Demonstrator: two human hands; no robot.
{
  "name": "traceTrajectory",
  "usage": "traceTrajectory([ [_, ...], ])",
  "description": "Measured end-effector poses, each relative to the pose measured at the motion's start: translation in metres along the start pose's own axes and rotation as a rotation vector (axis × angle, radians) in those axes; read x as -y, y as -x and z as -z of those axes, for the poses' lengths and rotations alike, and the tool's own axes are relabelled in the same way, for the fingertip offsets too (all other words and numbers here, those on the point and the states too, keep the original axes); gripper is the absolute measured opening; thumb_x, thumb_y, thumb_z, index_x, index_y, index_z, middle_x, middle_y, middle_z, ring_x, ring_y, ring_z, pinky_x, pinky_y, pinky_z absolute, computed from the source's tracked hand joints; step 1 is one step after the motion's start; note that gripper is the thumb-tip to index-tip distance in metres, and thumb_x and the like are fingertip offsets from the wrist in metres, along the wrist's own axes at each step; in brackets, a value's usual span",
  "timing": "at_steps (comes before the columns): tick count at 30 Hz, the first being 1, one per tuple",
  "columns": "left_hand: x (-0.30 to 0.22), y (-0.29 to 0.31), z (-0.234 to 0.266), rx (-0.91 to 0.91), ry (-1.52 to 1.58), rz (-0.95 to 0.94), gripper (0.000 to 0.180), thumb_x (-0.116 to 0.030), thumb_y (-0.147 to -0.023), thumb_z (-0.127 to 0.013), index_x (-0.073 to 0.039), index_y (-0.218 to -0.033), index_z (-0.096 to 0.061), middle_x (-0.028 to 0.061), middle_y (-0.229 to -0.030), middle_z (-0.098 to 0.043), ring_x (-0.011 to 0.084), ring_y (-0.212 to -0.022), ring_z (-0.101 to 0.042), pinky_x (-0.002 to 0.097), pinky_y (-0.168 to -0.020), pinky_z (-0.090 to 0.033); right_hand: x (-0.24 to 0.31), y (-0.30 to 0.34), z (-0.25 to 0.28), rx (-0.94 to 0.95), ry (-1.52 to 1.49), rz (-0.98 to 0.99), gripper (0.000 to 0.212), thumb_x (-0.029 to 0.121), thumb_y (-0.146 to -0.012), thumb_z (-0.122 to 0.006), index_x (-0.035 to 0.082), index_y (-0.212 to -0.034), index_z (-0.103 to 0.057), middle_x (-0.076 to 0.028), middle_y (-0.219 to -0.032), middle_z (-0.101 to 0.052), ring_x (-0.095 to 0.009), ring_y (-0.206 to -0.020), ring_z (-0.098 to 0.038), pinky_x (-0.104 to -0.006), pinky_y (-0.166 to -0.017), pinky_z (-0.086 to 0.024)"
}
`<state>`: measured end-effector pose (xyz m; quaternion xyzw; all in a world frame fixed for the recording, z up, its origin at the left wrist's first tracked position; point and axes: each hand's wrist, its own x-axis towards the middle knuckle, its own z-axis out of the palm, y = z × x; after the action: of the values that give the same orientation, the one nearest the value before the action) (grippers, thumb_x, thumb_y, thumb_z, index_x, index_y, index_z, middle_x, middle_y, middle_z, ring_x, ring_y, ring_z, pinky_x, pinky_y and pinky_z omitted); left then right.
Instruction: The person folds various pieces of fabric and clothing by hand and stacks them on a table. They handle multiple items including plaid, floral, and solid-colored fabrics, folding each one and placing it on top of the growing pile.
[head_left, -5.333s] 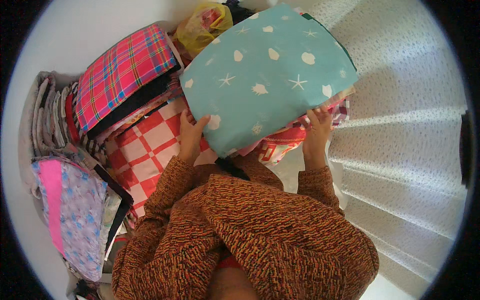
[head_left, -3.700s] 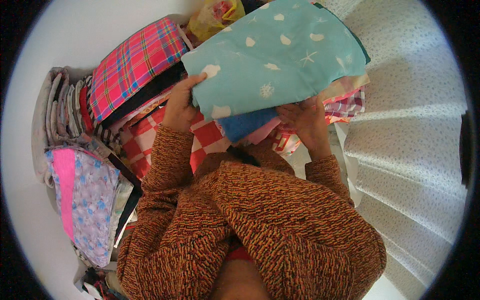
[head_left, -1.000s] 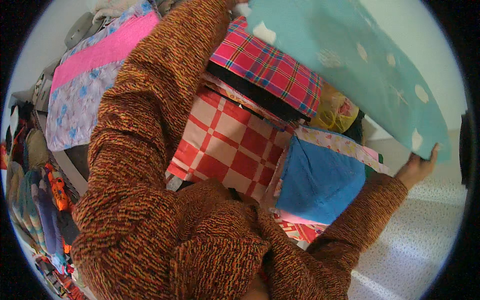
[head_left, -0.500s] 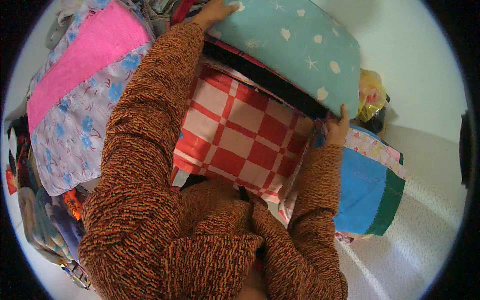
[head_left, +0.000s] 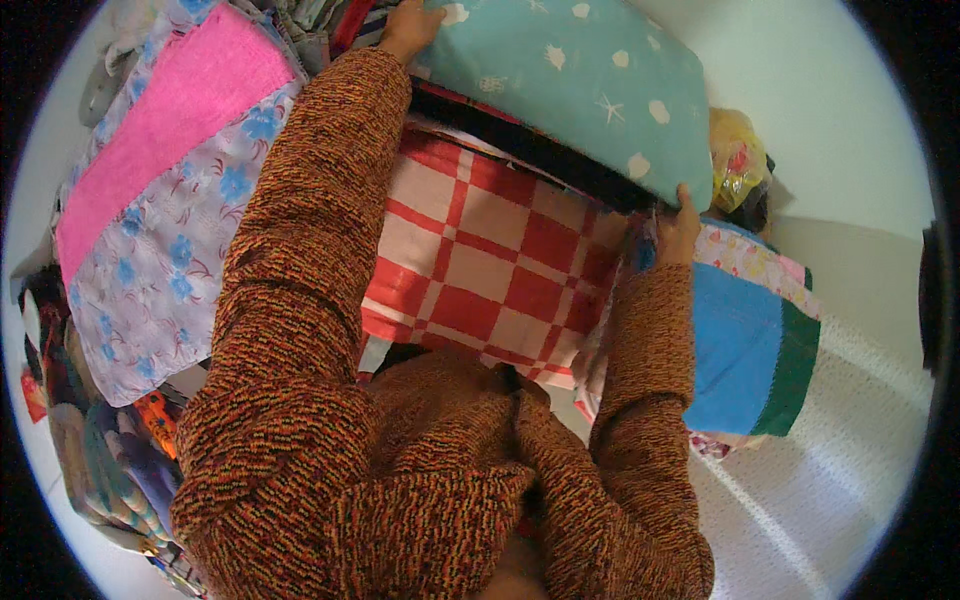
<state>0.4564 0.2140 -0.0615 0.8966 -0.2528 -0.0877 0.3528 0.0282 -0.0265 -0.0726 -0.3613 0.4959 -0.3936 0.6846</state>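
A stiff-looking teal panel [head_left: 560,90], printed with white shells and starfish, stands across the far side with a black band along its lower edge. My left hand [head_left: 410,30] grips its far left corner, thumb over the printed face. At the near right corner my right hand [head_left: 678,232] holds on, a finger or thumb pointing up along the edge and the other fingers hidden. Below the panel, between my forearms, lies a red and cream checked cloth [head_left: 480,260]. Whether the panel is a lid or a separate piece, I cannot tell.
On the left, a floral cloth [head_left: 150,290] with a pink towel [head_left: 180,120] covers a pile, with rumpled clothes [head_left: 120,460] beneath. To the right lies a folded blue and green cloth [head_left: 740,340]. Behind it sits a yellow plastic bag [head_left: 735,160] by the pale wall [head_left: 830,120].
The panel and both hands sit slightly higher and further left in the picture, as the view has shifted a little. Both hands keep their hold on the same corners.
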Motion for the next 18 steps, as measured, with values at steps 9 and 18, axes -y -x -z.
traceTrajectory([
  [9,-0.069,0.092,-0.008,-0.279,-0.528,-0.067,0.061,-0.037,-0.077,-0.063,-0.013,-0.130,-0.043,0.0186,-0.125,-0.048,0.0357,-0.116,-0.046,0.0537,-0.090,-0.040,-0.008,0.034,0.055,0.322,0.152,0.185,0.015,0.011,-0.081,-0.058,0.002,-0.093,-0.055,-0.007,-0.078,-0.055,-0.020,-0.076,-0.055,-0.0310,-0.063,-0.047],
  [18,-0.132,0.195,-0.080,0.025,-0.558,-0.449,0.066,-0.022,-0.070,-0.071,-0.009,-0.128,-0.042,0.0156,-0.136,-0.035,0.0336,-0.125,-0.034,0.0538,-0.096,-0.033,0.071,0.233,0.098,0.327,-0.006,-0.067,0.028,0.009,-0.082,-0.059,0.003,-0.109,-0.052,-0.008,-0.087,-0.062,-0.015,-0.075,-0.058,-0.0271,-0.065,-0.047],
])
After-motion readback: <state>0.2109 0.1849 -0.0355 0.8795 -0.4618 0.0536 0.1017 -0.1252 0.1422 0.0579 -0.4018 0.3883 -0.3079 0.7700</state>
